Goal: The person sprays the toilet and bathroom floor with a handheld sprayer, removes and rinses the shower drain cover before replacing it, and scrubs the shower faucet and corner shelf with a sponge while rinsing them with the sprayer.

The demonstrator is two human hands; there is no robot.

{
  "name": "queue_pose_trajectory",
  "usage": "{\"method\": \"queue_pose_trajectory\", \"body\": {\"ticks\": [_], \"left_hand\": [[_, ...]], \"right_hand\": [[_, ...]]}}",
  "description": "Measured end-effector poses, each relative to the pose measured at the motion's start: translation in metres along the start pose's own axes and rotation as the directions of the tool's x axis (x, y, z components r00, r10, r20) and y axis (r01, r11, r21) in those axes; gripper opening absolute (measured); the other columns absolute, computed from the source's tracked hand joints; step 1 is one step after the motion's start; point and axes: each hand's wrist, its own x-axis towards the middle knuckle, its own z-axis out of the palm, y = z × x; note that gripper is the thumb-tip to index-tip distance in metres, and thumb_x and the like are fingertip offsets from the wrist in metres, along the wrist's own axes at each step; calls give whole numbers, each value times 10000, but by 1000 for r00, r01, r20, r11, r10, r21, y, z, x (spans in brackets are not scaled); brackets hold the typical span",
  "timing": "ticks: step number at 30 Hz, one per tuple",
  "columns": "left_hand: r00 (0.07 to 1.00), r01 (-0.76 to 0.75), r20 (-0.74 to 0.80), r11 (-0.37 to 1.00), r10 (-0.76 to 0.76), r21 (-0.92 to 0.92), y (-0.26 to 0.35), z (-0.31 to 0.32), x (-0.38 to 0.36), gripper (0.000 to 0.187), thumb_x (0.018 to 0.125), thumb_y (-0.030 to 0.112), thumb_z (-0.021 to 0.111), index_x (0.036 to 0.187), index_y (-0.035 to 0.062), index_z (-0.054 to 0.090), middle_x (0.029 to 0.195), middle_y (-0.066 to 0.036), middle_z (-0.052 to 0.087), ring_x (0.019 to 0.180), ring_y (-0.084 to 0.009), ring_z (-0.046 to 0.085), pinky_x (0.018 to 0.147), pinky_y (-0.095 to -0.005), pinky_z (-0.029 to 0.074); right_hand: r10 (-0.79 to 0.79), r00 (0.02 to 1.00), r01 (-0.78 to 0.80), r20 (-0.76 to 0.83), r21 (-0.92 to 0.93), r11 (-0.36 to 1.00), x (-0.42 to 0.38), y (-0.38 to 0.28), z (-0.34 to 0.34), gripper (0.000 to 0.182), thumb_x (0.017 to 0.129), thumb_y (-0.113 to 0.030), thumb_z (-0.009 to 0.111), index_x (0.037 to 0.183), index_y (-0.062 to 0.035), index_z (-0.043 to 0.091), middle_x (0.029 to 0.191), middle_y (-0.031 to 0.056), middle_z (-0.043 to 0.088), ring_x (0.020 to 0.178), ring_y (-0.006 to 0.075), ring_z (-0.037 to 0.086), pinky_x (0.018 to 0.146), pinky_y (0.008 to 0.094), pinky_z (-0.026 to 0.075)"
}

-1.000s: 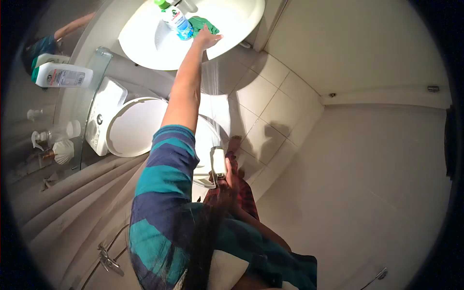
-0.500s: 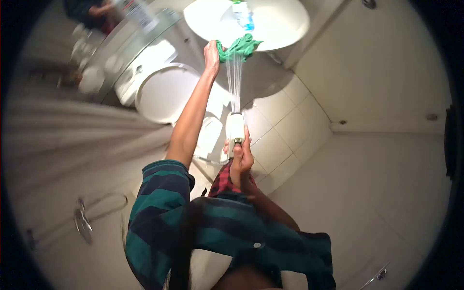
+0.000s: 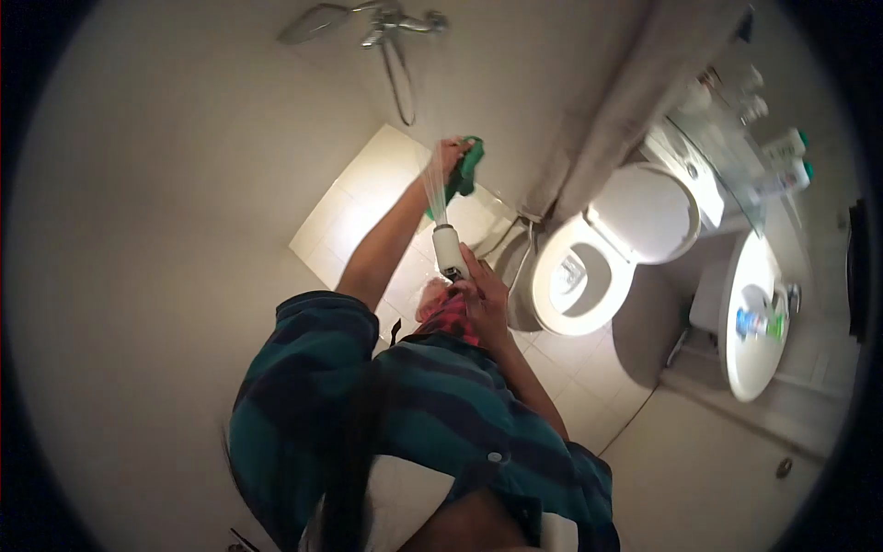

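My left hand [image 3: 447, 158] is stretched out ahead with its fingers closed on a wet-looking green cloth [image 3: 466, 173], which hangs down beside the wrist. Below it, my right hand [image 3: 487, 299] grips a white handheld sprayer [image 3: 446, 248] that points away from me. Thin jets of water [image 3: 435, 184] leave its head and reach my left hand and forearm. Part of the right hand's fingers lie behind the sprayer's handle.
A toilet [image 3: 589, 290] with its lid raised stands to the right, next to a grey curtain [image 3: 607, 110]. Farther right is a sink [image 3: 743, 359] with a bottle [image 3: 759, 322] in it. A shower mixer [image 3: 391, 23] is on the wall ahead.
My view and body have turned left, from the sink toward the shower area. Both hands came along, still holding the cloth and the sprayer, and the water still runs.
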Motion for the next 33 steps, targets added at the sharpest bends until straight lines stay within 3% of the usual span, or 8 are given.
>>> {"method": "queue_pose_trajectory", "body": {"ticks": [8,17,19,21,24,27,30,33], "left_hand": [[784,-256,-21,354,620,899,93,-191,72,354,724,324,583,864,2,544,776,-222,580,719,-357,567,638,-422,448],[877,-473,-90,881,472,16,239,-235,121,244,853,268,481,958,48,495,872,-38,552,823,-127,519,737,-302,421],[745,-627,157,761,648,-163,275,-212,136,364,878,295,431,1136,39,437,1038,-88,526,968,-172,510,830,-339,405],[713,-696,358,542,603,472,282,-197,167,398,894,322,376,1208,81,407,1122,-122,497,989,-218,504,860,-362,392],[615,-559,665,-360,425,747,241,-195,247,387,871,299,384,1226,148,417,1135,-127,508,1019,-263,498,845,-345,399],[840,-542,542,-9,0,840,274,-173,252,357,807,254,461,1127,101,502,1070,-98,565,991,-275,527,827,-384,416],[843,-425,536,-562,39,710,249,-146,257,292,754,201,504,1027,118,567,971,-32,610,931,-249,557,764,-382,442],[345,-412,612,-471,711,780,213,-182,230,268,743,235,558,977,107,576,973,-72,581,835,-235,567,708,-352,453]], "right_hand": [[92,987,-127,132,293,948,120,35,101,452,852,-259,520,1234,-40,419,778,4,517,614,59,404,565,183,370],[246,965,-209,-92,297,932,205,68,164,449,893,-278,433,1277,-58,358,856,50,546,667,78,488,562,197,407],[280,954,-241,-106,282,929,212,81,165,458,890,-290,435,1278,-60,356,836,53,541,650,76,478,557,194,402],[325,934,-276,-147,280,920,216,82,168,475,885,-310,440,1279,-58,354,798,61,536,620,70,460,540,189,385],[323,914,-259,-247,260,930,220,77,171,484,884,-316,437,1279,-51,350,770,58,532,596,64,444,529,187,374],[396,877,-315,-271,299,901,222,81,163,496,887,-321,413,1290,-47,325,760,52,523,591,68,445,530,184,383],[361,892,-278,-273,300,913,223,70,154,526,878,-345,417,1299,-49,306,751,64,521,584,69,447,524,183,387],[297,917,-197,-267,346,917,242,74,141,592,849,-378,460,1292,-19,303,752,78,522,592,80,464,526,189,390]]}}
